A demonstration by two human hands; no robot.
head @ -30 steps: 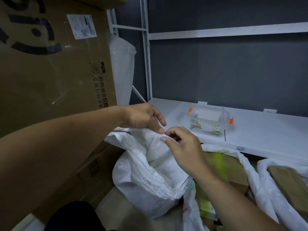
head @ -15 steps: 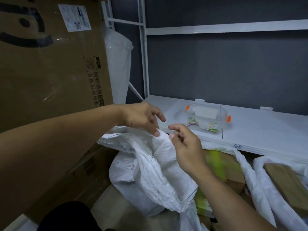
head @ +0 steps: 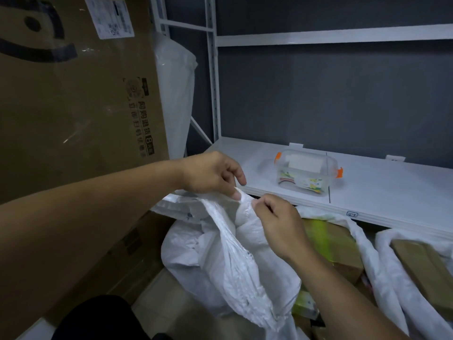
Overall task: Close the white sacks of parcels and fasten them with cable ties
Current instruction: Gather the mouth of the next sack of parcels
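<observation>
- Since a second ago the gathered cloth of the white sack (head: 220,261) has come to hang in a longer pleated band under the hands. Both hands sit almost where they were.
- Left hand (head: 210,175), just above the frame's centre, pinches the sack's top edge between thumb and forefinger, with the other fingers loosely curled.
- Right hand (head: 282,222), at 4 o'clock from the left hand and close beside it, pinches the same edge with curled fingers. The two pinches nearly touch.
- The sack sits below centre, its pleats running toward 6 o'clock.
- A white shelf (head: 392,192) runs from centre toward 3 o'clock. A clear plastic box (head: 306,173) with orange clips stands on it, at 1 o'clock from the hands.
- A large cardboard box (head: 73,106) fills 9 to 11 o'clock.
- At 4 o'clock a second white sack (head: 367,256) lies open, with a brown parcel (head: 426,266) showing just beyond it.
</observation>
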